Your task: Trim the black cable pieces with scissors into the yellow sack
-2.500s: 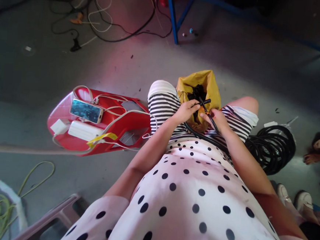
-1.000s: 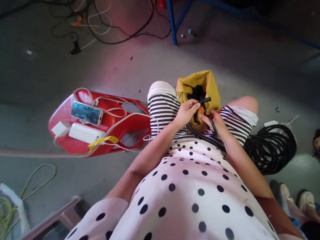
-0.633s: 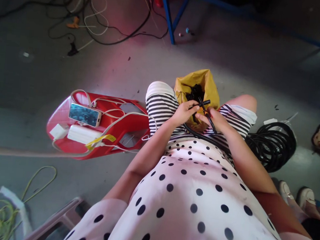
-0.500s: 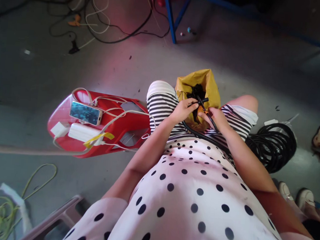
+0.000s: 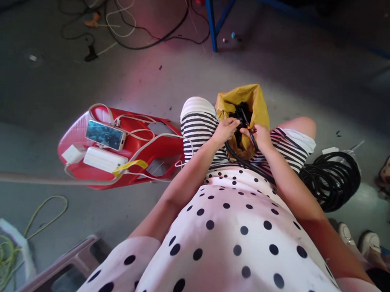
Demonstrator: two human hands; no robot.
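Between my knees sits a yellow bag [image 5: 261, 107] with its mouth open and small black pieces [image 5: 241, 110] inside. My left hand [image 5: 226, 130] is closed over the bag's near left edge, pinching the end of a black cable [image 5: 236, 157]. That cable runs back under my wrists across my lap. My right hand [image 5: 260, 136] is wrapped round scissors [image 5: 254, 141] with a dark handle and some orange near the pivot. Their thin blades point up and left into the bag, just right of my left fingertips. The fingers partly hide the cable end.
At left a red stool [image 5: 137, 152] carries a phone [image 5: 104, 134], a white power bank [image 5: 105, 158] and cords. A coil of black cable [image 5: 334, 179] lies by my right thigh. Blue table legs [image 5: 211, 19] stand ahead. Another person's shoes [image 5: 369, 243] are at lower right.
The black cable end that stuck out across the scissor blades no longer shows there. My left fingers have drawn in to a pinch, and the scissors have turned slightly. The view has shifted a little.
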